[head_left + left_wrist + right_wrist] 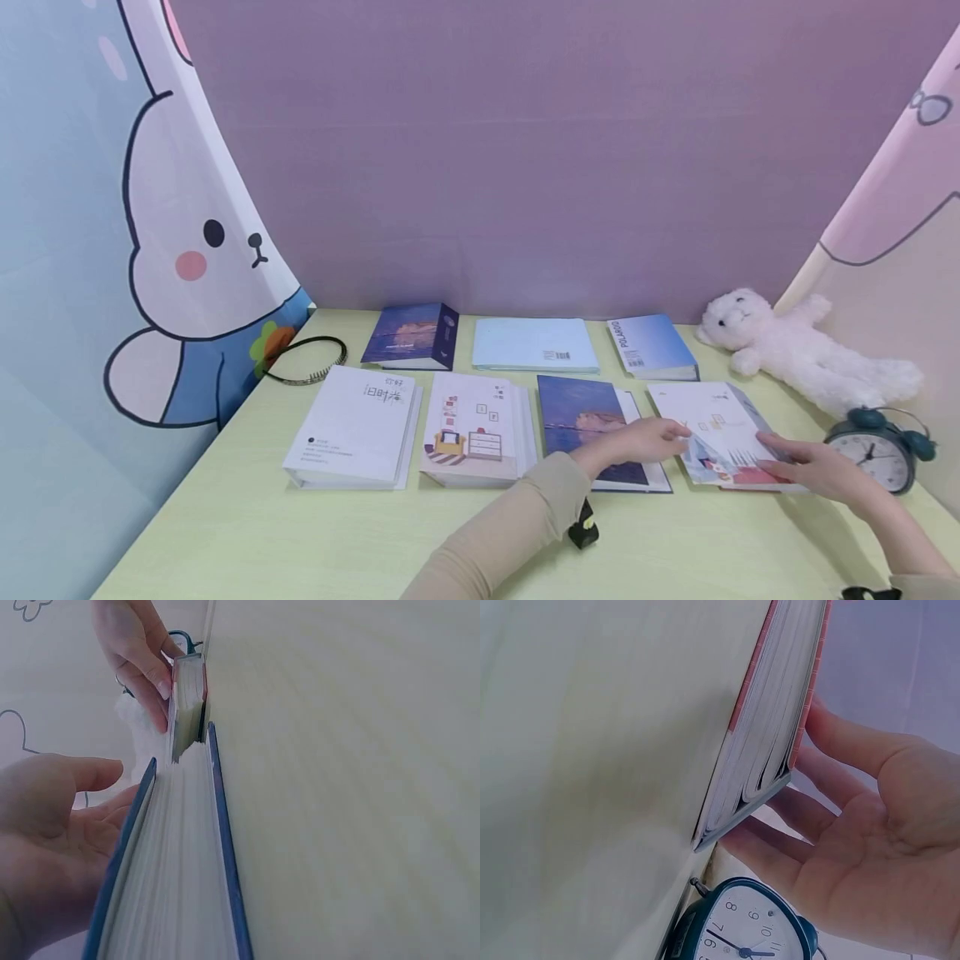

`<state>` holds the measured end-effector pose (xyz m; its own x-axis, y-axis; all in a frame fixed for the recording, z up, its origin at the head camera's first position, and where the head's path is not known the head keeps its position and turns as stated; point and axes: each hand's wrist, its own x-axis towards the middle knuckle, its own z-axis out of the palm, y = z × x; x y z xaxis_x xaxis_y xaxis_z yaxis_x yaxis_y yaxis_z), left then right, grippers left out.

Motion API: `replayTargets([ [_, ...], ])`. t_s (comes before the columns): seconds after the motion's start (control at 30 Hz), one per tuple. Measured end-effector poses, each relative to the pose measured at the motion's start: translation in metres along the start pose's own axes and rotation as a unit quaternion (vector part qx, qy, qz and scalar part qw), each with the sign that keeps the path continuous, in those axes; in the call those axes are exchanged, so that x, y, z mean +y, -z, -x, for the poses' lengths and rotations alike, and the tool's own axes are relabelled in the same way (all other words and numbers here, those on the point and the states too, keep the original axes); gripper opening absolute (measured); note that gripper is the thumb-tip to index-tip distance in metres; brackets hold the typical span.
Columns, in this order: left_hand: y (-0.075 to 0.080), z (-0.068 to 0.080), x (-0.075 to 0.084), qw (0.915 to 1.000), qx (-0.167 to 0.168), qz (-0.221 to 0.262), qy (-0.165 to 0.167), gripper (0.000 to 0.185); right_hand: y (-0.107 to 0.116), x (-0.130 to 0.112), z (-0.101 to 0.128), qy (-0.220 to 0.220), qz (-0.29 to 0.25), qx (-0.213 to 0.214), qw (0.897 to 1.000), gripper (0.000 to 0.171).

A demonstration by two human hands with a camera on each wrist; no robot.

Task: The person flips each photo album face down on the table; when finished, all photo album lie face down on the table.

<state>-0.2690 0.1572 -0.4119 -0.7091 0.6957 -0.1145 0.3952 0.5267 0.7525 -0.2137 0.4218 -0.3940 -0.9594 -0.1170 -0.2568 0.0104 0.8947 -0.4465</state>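
A white illustrated photo album (720, 417) lies front right, its grey spine facing right. My right hand (813, 471) touches its lower right side. The right wrist view shows the thumb on the red part of the album cover (808, 697) and the other fingers, fairly straight, along the spine. My left hand (648, 440) is over the dark blue album (573, 421), fingertips near the white album's left edge. In the left wrist view the left thumb and palm (60, 825) show loosely spread beside the blue cover (124, 862), which hides some fingertips.
Two white albums (348, 425) (468, 421) lie left in the front row. Behind are a dark album (405, 329), a light blue one (532, 342) and a Polaroid album (652, 343). A headband (303, 379), plush toy (802, 346) and alarm clock (873, 458) flank them.
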Motion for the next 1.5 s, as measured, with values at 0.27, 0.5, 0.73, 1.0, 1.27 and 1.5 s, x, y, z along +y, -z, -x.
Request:
replayTargets([
  [0.27,0.002,0.001,-0.003,0.9999,0.0,0.003,-0.012,0.035,0.0,0.0,-0.004,-0.004,0.0,0.015,1.0,0.074],
  [0.5,0.011,0.007,-0.006,0.9987,0.019,0.008,-0.046,0.032,0.003,-0.009,-0.001,0.028,-0.014,0.078,0.996,0.066],
  [0.73,0.028,0.018,-0.012,0.9953,0.059,0.026,-0.072,0.034,0.006,-0.037,-0.004,0.104,-0.004,0.176,0.979,0.056],
  [1.0,0.047,0.035,-0.027,0.9925,0.097,0.01,-0.073,0.04,-0.005,-0.064,-0.018,0.203,-0.065,0.222,0.951,0.041],
  [1.27,0.073,0.06,-0.05,0.9887,0.141,-0.015,-0.048,0.045,-0.019,-0.099,-0.031,0.228,-0.03,0.191,0.954,0.043],
  [1.5,0.09,0.079,-0.063,0.9828,0.18,-0.037,-0.017,0.045,-0.033,-0.123,-0.042,0.249,-0.033,0.143,0.957,0.048],
])
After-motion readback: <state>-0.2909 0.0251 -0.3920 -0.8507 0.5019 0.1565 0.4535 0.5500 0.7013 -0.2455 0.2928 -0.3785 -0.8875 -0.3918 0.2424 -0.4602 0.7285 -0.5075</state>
